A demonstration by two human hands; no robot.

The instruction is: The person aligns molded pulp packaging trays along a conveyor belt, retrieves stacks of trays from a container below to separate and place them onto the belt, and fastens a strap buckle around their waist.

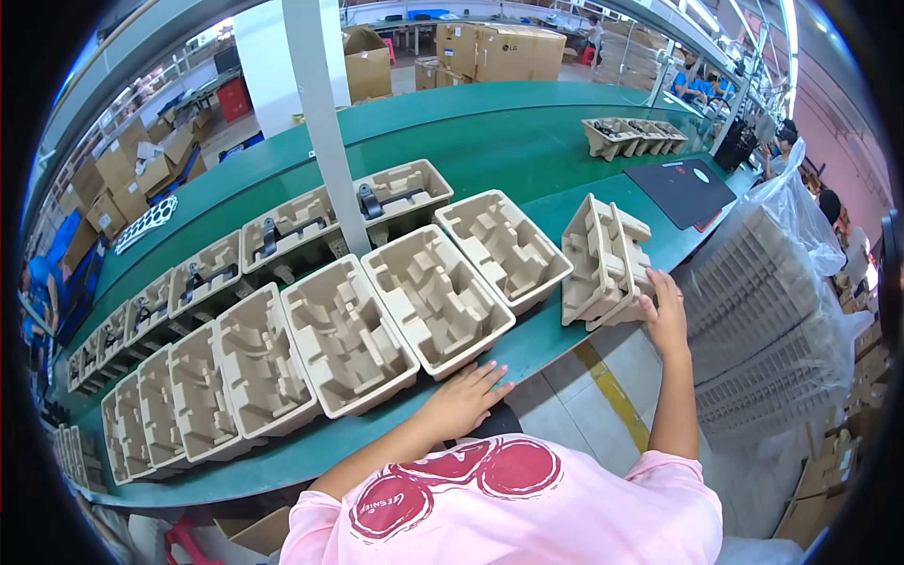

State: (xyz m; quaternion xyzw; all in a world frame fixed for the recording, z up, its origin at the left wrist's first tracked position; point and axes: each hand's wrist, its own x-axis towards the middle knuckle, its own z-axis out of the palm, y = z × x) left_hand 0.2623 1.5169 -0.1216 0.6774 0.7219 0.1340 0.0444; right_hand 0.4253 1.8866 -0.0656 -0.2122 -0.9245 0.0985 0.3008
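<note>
A row of beige moulded pulp trays [344,334] lies open side up along the near side of the green bench. My left hand [466,397] rests at the bench edge with its fingers spread, just below one tray [436,299], holding nothing. At the right end, two nested or stacked trays [603,262] stand on their sides. My right hand [665,306] is against their right side, its fingers apart from the thumb; how firmly it grips is unclear. Another tray [502,247] lies between the row and this pair.
Behind, filled trays [405,193] with black parts form a second row. A metal post [325,122] rises between the rows. A black mat [680,191] and more filled trays [633,138] are at the back right. Wrapped tray stacks [767,311] stand right. People [702,85] work beyond.
</note>
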